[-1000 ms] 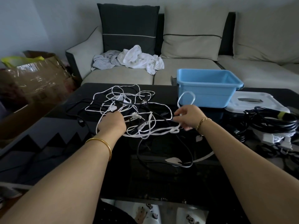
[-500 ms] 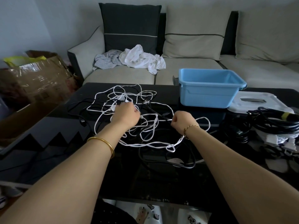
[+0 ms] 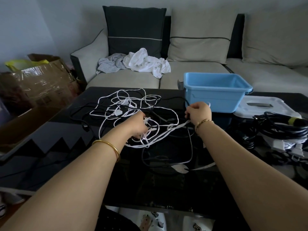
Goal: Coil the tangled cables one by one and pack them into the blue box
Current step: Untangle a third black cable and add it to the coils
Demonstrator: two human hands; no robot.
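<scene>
Gold bangle (image 3: 108, 147), slimmer gold bracelet (image 3: 204, 122)

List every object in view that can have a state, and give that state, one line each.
blue box, open, upright, nothing visible inside
white lid, off, lying flat beside the box
tangled cables, uncoiled, knotted together on the table
black cable bundle, heaped at the right
left hand, grips strands in the tangle
right hand, pinches strands beside the box
cloths, crumpled on the sofa
</scene>
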